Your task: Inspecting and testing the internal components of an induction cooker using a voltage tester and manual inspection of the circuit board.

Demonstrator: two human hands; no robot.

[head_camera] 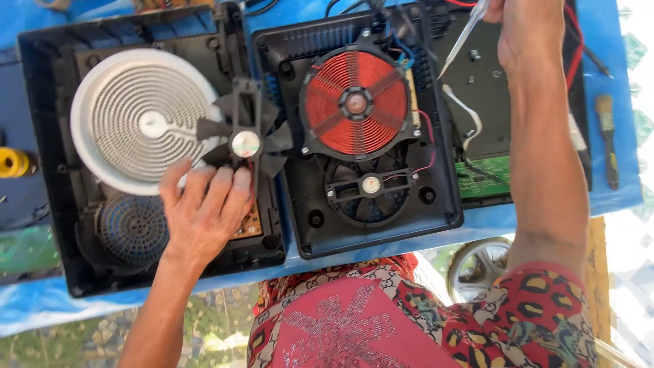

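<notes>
At the far left edge a yellow spool (12, 162) lies on the blue cloth (41, 310). Next comes the left housing (41, 136), opened, with a white ribbed heater disc (136, 119) in its upper half and a round grille (133, 228) at about 7 o'clock from the disc.

The left hand (204, 218) grasps a loose black fan (245, 140) by the lower edge of its frame, fingertips on the rim; the fan sits over the disc's 4 o'clock edge, between the two housings. It looks light, thin moulded plastic: the frame bar should be stiff enough to take hold of, while the blades look thin and likely to snap or bend if pinched. A thin lead seems to run down from the hub, so pulling it could strain the lead.

The right housing (293, 204) holds a red coil (354, 102), and at 6 o'clock from it a second fan (370, 185), seated. Further right sits a green board (485, 178).

The right hand (524, 34), at 1 o'clock from the coil, is closed on a slim clear-handled tool (463, 37), pointing down toward the coil's upper right edge. A brush (608, 140) lies at the far right.
</notes>
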